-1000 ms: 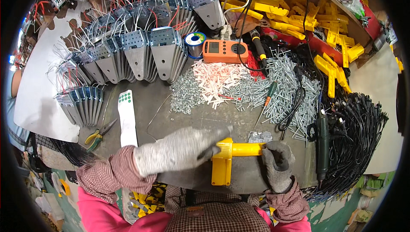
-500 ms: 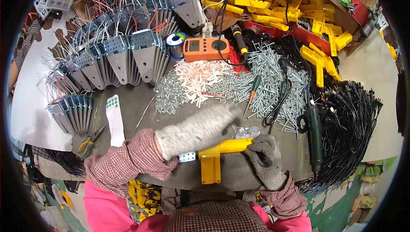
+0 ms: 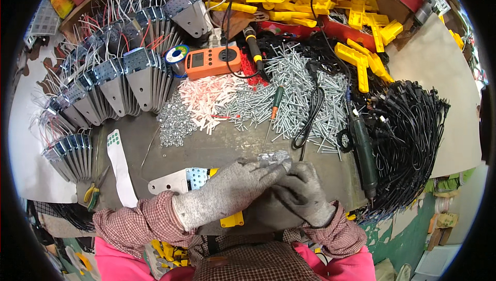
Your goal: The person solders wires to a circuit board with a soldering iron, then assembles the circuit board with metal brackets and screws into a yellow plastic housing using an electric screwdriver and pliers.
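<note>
My left hand, in a grey glove, reaches across the middle with its fingers bunched at a crumpled clear plastic piece. My right hand, gloved too, curls its fingers against the left fingertips; whatever either hand pinches is hidden. Beneath my left hand and forearm lies a yellow plastic handle piece, mostly covered. Out past the left wrist stick a perforated metal plate and a flat grey blade, in line with the yellow part.
Ahead are piles of screws, pale sleeves and nuts, with a screwdriver. Wired metal blades fan out left, near pliers. At right lie a dark green power screwdriver and black cables.
My right hand has let go of the yellow handle and come up to my left fingertips. My left hand has settled by the clear plastic. The whole view has shifted.
</note>
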### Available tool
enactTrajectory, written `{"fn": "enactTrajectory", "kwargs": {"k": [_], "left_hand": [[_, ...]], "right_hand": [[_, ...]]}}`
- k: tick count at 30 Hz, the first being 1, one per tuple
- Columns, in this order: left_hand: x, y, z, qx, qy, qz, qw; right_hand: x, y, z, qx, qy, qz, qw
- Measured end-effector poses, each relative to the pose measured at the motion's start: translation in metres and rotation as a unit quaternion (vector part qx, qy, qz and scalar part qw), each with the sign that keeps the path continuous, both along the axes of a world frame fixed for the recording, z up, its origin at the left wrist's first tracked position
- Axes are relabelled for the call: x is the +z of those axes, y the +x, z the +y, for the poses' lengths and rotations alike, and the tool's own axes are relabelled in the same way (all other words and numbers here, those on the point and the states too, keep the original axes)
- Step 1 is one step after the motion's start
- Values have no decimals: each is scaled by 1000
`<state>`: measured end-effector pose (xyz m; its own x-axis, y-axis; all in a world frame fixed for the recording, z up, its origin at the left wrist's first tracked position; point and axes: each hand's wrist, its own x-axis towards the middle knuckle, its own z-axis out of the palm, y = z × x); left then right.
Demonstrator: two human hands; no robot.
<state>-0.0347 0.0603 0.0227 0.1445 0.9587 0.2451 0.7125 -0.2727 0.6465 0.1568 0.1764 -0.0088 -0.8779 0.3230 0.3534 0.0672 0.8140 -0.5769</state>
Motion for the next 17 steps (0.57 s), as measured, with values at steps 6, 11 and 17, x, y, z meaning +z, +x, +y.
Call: {"fn": "enactTrajectory", "kwargs": {"k": [6,11,17], "left_hand": [[17,-5,30,53,-202,61,976],[-27,-10,92,155,-93,192,965],[14,-24,75,128,-63,299,943]], "right_hand": [[39,24,60,-213,125,-112,962],[36,10,91,-129,208,-252,936],[36,9,104,-107,59,-84,989]]}}
